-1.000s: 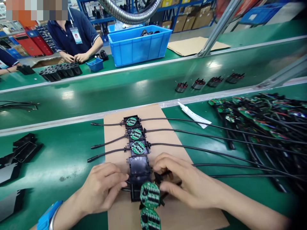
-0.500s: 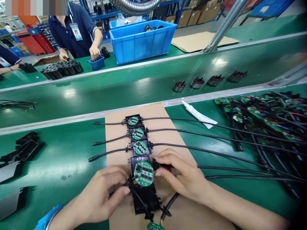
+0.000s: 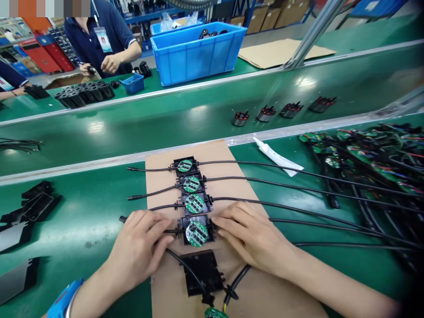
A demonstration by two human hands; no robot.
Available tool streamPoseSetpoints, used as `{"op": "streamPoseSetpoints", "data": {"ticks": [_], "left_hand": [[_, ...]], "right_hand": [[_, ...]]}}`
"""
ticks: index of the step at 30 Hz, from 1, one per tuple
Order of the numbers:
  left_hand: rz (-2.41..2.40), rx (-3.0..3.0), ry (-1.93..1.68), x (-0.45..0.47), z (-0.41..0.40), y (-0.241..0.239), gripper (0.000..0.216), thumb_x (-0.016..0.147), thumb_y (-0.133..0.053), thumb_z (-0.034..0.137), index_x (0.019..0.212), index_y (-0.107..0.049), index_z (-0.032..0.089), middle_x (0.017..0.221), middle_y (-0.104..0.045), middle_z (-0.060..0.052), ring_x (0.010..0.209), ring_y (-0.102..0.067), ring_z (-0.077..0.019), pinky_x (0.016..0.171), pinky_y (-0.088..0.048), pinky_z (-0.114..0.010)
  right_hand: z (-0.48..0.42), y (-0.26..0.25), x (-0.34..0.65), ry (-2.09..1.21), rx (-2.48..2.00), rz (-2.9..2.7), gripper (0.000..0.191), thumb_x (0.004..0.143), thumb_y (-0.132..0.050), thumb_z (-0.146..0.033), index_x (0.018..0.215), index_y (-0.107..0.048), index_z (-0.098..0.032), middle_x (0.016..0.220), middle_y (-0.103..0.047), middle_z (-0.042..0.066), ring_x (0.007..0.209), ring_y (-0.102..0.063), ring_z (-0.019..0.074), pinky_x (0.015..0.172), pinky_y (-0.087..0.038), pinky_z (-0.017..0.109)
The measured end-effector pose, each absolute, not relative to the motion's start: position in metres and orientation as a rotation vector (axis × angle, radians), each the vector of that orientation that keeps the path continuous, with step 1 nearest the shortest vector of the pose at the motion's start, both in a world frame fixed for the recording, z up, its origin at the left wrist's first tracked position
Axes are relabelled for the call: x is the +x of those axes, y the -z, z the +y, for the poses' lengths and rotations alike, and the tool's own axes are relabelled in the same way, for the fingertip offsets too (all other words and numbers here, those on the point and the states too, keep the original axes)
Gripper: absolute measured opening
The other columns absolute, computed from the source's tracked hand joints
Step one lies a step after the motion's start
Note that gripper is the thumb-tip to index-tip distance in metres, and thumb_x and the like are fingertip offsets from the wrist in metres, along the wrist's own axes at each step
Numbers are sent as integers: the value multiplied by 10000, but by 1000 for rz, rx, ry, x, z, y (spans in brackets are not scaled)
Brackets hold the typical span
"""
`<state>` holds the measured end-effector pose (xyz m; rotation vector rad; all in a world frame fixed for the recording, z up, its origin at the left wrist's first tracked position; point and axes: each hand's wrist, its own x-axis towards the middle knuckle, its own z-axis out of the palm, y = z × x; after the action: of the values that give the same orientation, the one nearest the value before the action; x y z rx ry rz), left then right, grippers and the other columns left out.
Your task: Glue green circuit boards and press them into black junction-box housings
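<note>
— What's the person at the near bench got under their fingers?

— A black housing [image 3: 196,230] with a round green circuit board [image 3: 196,233] seated in it, fourth in a row on the cardboard sheet [image 3: 238,291]. The left hand [image 3: 139,249] lies flat on the housing's left side, fingers stretched out over the thin black cable [image 3: 145,221] that leaves it there, pressing rather than gripping. The right hand [image 3: 253,238] mirrors it, fingertips touching the housing's right edge, palm down over the cable on that side. Neither hand is closed around anything.

— And around them?

— Just beyond the fingertips, three more fitted housings [image 3: 190,183] stand in line, each with its green board and cables running out both ways. Just nearer than the hands lies an empty black housing [image 3: 203,271], with another board [image 3: 215,313] at the bottom edge, half out of view. Well off to the right hand's side sits a heap of wired boards [image 3: 367,154], with a white tube [image 3: 276,155] lying before it. Past the left hand, black covers [image 3: 33,205] rest on the green mat.

— Anyone else?

— A co-worker [image 3: 102,39] across the conveyor, near a blue bin [image 3: 198,53].
</note>
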<state>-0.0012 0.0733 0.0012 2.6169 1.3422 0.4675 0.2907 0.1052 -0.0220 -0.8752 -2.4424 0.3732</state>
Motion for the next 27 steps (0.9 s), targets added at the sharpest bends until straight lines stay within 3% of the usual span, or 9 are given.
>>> {"op": "streamPoseSetpoints", "data": {"ticks": [6,12,20,27], "left_hand": [[941,2622,-445,0,63,-1,203,910,-504,105,1065,-610,182,896,-644,-59,812,-554,-197,725,-447,-346],[1135,2524,-498,-19,30,-22,213,896,-488,78,1057,-588,175,867,-613,-62,734,-552,-170,643,-468,-285],[1315,2238,-274,-33,3,-12,176,947,-399,158,923,-568,202,778,-571,-39,655,-571,-158,546,-463,-245],[1331,2060,-531,-41,-3,-27,138,935,-427,141,915,-549,203,749,-568,-30,639,-563,-149,537,-462,-241]], "right_hand": [[78,-2,305,-781,-663,-2649,151,856,-472,-159,853,-620,-188,764,-565,63,748,-509,203,684,-440,346],[68,8,312,-739,-704,-2523,211,910,-442,-92,1004,-615,-167,769,-578,54,704,-517,156,631,-441,276],[69,38,304,-445,-824,-2513,188,901,-422,-68,900,-594,-143,772,-559,58,679,-517,153,586,-438,273],[64,25,304,-565,-789,-2326,172,869,-492,-60,971,-608,-135,802,-567,71,703,-536,160,597,-450,283]]}}
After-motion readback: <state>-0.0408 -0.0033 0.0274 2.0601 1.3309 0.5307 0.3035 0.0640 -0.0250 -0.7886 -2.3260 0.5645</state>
